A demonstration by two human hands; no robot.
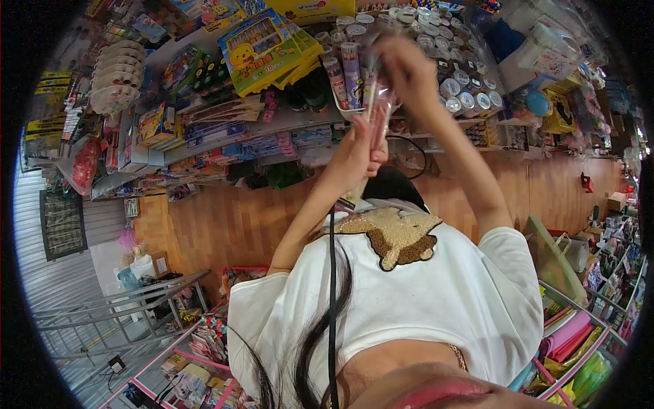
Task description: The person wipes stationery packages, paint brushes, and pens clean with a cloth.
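Observation:
My left hand (364,153) is closed around a long, narrow clear plastic package (380,109) with pinkish contents, held upright in front of my chest. My right hand (409,71) is raised by the package's upper end, its bent fingers smeared by motion; whether they pinch the plastic cannot be made out. Just behind the package, tall printed tubes (351,71) stand in a white holder. To the right of my right hand are many small round-lidded containers (466,102) on the shelf.
Yellow boxes with a chick picture (259,58) lie on the shelf at upper left, with stacked egg-carton-like trays (117,78) farther left. Below the shelf runs a wooden floor (218,221). A metal railing (122,303) stands at lower left, and goods racks (565,334) at lower right.

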